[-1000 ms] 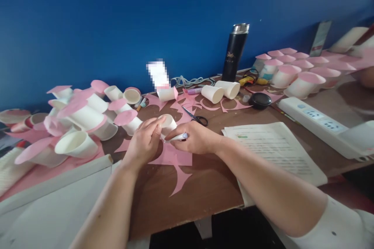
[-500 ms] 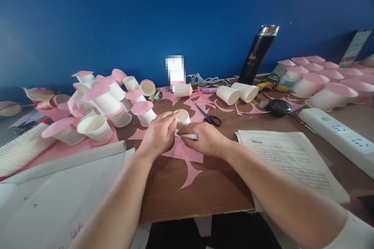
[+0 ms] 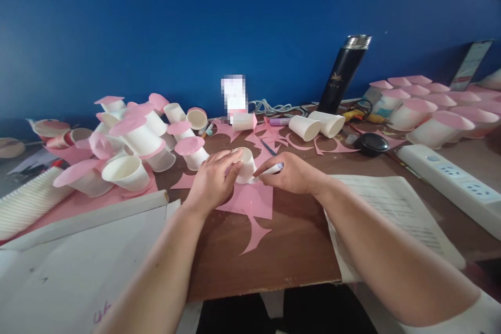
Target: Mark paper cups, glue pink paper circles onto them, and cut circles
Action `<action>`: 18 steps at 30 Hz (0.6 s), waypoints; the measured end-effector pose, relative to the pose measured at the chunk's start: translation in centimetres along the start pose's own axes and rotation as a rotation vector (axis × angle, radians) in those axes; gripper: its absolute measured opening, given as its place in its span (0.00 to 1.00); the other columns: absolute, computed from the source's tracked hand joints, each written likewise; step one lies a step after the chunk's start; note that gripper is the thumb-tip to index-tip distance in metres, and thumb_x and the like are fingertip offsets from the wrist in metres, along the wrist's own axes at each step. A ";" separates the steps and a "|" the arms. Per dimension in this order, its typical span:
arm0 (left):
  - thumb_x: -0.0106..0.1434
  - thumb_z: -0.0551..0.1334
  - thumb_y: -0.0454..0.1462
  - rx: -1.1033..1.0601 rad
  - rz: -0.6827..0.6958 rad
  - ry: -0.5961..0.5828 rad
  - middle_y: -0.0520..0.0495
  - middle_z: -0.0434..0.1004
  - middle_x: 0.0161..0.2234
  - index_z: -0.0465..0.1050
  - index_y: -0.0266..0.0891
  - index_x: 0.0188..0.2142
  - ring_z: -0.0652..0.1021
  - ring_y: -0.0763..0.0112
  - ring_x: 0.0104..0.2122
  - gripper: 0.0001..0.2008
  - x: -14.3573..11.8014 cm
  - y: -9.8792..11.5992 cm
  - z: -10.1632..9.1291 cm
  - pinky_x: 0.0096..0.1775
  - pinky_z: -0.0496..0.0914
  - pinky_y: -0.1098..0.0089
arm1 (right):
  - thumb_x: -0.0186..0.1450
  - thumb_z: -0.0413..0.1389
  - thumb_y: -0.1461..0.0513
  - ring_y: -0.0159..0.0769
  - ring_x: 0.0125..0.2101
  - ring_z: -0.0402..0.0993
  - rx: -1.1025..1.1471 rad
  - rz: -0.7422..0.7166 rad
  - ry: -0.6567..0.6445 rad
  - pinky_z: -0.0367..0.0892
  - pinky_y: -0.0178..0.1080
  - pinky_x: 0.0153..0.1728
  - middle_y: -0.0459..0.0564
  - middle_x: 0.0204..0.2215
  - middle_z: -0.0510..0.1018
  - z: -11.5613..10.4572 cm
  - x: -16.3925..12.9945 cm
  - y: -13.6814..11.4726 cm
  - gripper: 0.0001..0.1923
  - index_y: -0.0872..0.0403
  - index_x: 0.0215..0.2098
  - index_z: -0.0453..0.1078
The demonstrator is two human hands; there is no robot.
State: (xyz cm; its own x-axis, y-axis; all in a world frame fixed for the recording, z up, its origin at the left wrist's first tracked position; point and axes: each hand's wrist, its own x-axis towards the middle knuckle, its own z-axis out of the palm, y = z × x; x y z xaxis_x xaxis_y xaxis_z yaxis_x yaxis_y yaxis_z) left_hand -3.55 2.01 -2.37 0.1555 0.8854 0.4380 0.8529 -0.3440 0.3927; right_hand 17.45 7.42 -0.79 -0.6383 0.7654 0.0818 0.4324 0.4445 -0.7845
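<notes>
My left hand (image 3: 217, 173) is closed round the left side of a white paper cup (image 3: 246, 163), which rests on a sheet of pink paper (image 3: 258, 203). In my right hand (image 3: 291, 172) is a white pen (image 3: 273, 169), its front end at the cup's lower right edge where the rim meets the paper. Whether the tip touches the paper is too small to tell. A crescent-shaped pink offcut (image 3: 256, 235) lies in front of the sheet. Just behind my right hand are scissors (image 3: 268, 147), their handles hidden by it.
White cups with pink paper discs (image 3: 131, 133) crowd the left, beside a stack of cups (image 3: 29, 203). More covered cups (image 3: 420, 112) stand at the right. A black flask (image 3: 344, 75), a power strip (image 3: 450, 182), printed sheets (image 3: 391, 209) and a black round case (image 3: 371, 144) are also around.
My right hand and the pen have moved right, from in front of the cup to its lower right side, uncovering more of the cup. My left hand stays on the cup.
</notes>
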 end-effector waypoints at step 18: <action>0.68 0.51 0.45 -0.013 0.029 0.025 0.44 0.72 0.54 0.68 0.42 0.56 0.71 0.62 0.54 0.21 0.1 -0.2 0.3 0.55 0.66 0.58 | 0.53 0.57 0.60 0.29 0.21 0.67 0.162 0.194 0.180 0.61 0.32 0.23 0.45 0.20 0.77 -1.3 1.4 3.1 0.13 0.55 0.34 0.80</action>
State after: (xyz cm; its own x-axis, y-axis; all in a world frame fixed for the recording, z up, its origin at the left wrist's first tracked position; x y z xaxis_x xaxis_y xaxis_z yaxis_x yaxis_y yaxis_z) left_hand -3.56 2.22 -2.62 0.1679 0.8669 0.4693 0.8414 -0.3741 0.3899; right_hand 18.75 10.46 -2.28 -0.4245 0.9052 0.0176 0.4183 0.2134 -0.8829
